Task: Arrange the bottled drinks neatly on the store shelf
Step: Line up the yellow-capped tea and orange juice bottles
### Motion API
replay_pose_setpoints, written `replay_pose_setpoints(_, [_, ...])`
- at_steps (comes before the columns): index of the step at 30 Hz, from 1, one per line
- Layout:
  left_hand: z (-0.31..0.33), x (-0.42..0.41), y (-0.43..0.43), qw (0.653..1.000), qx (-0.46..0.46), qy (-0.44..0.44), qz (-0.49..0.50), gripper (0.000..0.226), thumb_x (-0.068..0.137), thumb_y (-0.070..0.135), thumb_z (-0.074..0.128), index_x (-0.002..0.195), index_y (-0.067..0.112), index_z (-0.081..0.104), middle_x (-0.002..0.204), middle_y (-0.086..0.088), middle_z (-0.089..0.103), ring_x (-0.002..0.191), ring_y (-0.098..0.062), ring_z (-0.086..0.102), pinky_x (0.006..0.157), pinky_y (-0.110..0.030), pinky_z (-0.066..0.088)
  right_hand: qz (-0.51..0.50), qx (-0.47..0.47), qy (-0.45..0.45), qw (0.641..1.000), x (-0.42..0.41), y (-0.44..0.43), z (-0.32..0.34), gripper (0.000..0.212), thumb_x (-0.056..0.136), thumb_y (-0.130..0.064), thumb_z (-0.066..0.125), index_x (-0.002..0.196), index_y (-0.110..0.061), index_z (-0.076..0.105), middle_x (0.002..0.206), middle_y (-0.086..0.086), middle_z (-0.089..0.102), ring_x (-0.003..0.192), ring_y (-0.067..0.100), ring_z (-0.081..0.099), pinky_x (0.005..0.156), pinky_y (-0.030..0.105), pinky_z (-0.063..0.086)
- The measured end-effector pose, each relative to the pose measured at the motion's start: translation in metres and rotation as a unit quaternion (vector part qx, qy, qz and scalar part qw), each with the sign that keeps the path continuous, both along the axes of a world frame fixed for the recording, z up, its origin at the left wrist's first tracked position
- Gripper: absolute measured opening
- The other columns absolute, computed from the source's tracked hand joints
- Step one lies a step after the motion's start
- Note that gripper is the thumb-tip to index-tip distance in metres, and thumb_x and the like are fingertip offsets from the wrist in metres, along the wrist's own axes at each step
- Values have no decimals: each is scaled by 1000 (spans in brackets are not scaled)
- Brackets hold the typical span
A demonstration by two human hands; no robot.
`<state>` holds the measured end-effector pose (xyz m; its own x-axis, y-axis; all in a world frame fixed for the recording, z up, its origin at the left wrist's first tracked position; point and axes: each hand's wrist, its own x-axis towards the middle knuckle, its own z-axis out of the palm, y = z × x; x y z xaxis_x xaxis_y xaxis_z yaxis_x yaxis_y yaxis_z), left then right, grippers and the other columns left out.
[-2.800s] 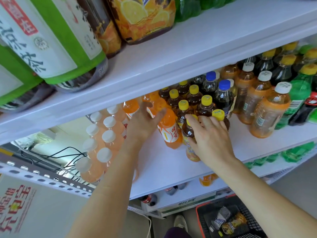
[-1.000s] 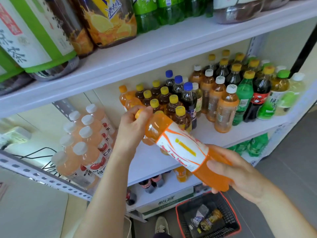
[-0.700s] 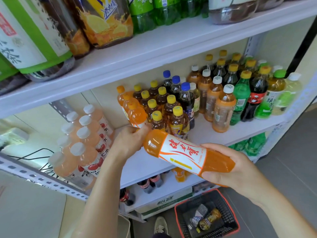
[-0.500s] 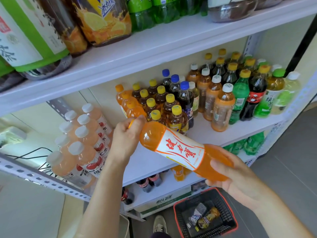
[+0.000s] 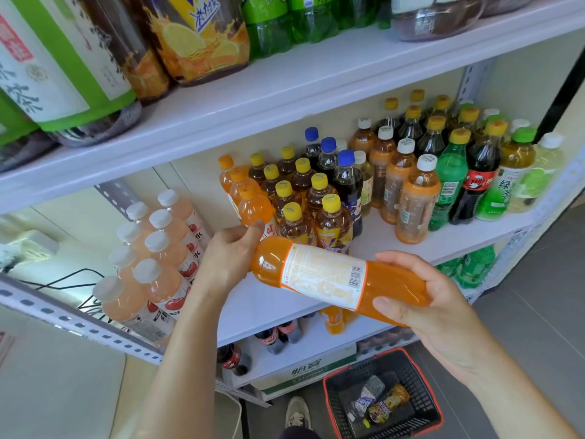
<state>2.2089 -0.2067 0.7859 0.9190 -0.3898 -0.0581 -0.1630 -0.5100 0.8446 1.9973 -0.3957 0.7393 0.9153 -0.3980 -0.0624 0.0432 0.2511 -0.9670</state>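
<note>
I hold an orange drink bottle sideways in front of the middle shelf, its white back label with a barcode facing me. My left hand grips the cap end, hiding the cap. My right hand cradles the bottom end. Behind it, three orange bottles stand in a column beside yellow-capped tea bottles, blue-capped dark bottles, white-capped orange-brown bottles and green and cola bottles.
Pink white-capped bottles fill the neighbouring shelf at left. Large bottles stand on the top shelf. A red-rimmed black basket with a few packs sits on the floor below, next to my shoe. Lower shelves hold cola bottles.
I pulled the orange bottle off the shelf and tipped it sideways in both hands. It has been rotated: the red-lettered front label turned away and the barcode side now faces me.
</note>
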Motion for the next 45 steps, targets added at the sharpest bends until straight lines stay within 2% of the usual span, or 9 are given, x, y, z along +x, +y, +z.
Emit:
replay_pose_setpoints(5, [1, -8, 1, 975, -215, -46, -10, 31, 96, 29, 57, 66, 28, 63, 60, 12, 59, 56, -2, 55, 52, -16, 46, 44, -16, 23, 999, 7, 3, -7, 92, 46, -31, 96, 127, -46, 56, 113, -6, 70, 101, 19, 69, 77, 29, 56])
replay_pose_setpoints(9, [11, -10, -1, 962, -252, -83, -63, 22, 92, 34, 57, 71, 31, 64, 65, 12, 62, 58, -3, 57, 53, -16, 46, 218, -25, 71, 973, 10, 9, -7, 85, 56, -35, 94, 132, -40, 55, 125, -3, 68, 113, 21, 66, 91, 35, 55])
replay_pose_setpoints(12, [16, -12, 0, 956, -265, -98, -84, 25, 93, 31, 53, 70, 31, 63, 64, 15, 59, 57, 1, 53, 53, -13, 43, 239, -81, 84, 964, 12, 17, -6, 78, 63, -34, 90, 131, -40, 54, 123, -6, 69, 111, 16, 66, 95, 37, 54])
replay_pose_setpoints(18, [24, -4, 13, 993, -67, -92, 9, 38, 93, 54, 50, 71, 28, 67, 63, 16, 66, 60, 0, 61, 58, -24, 45, 34, -359, 72, 930, 19, 30, -8, 84, 56, -44, 86, 121, -67, 37, 119, -33, 50, 105, -10, 52, 70, 12, 49])
replay_pose_setpoints(21, [20, 0, 19, 996, -21, -70, 41, 38, 93, 49, 57, 71, 19, 67, 57, 15, 64, 55, 0, 60, 55, -22, 45, -3, -454, 39, 890, 23, 35, -15, 89, 62, -38, 88, 128, -59, 33, 120, -30, 43, 104, -8, 48, 66, 7, 40])
replay_pose_setpoints(33, [18, -5, 35, 979, -120, -144, 74, 29, 95, 28, 62, 68, 16, 57, 55, 14, 56, 54, 1, 54, 47, -10, 41, 34, -458, 1, 888, 45, 47, -30, 87, 70, -45, 83, 134, -55, 25, 127, -27, 39, 113, 1, 48, 85, 28, 50])
replay_pose_setpoints(38, [23, -1, 30, 966, -7, -244, 82, 29, 80, 51, 58, 70, 24, 57, 68, 12, 62, 63, -4, 58, 50, -27, 47, 13, -458, 14, 889, 53, 33, -41, 70, 78, -38, 77, 135, -48, 37, 121, -33, 41, 113, -18, 39, 88, 6, 33])
replay_pose_setpoints(41, [17, 5, 21, 951, 75, -285, 93, 33, 80, 54, 52, 75, 21, 56, 62, 4, 59, 62, -13, 59, 56, -34, 51, -79, -450, 25, 889, 68, 19, -40, 69, 79, -28, 77, 139, -33, 42, 116, -11, 47, 103, -7, 44, 90, 22, 42])
replay_pose_setpoints(45, [0, 19, 4, 937, 131, -317, 68, 27, 90, 49, 58, 84, 23, 55, 64, 6, 58, 67, -24, 63, 60, -38, 55, -129, -431, 42, 892, 102, -2, -36, 82, 78, -26, 81, 146, -23, 33, 131, 2, 48, 123, 13, 44, 96, 26, 34])
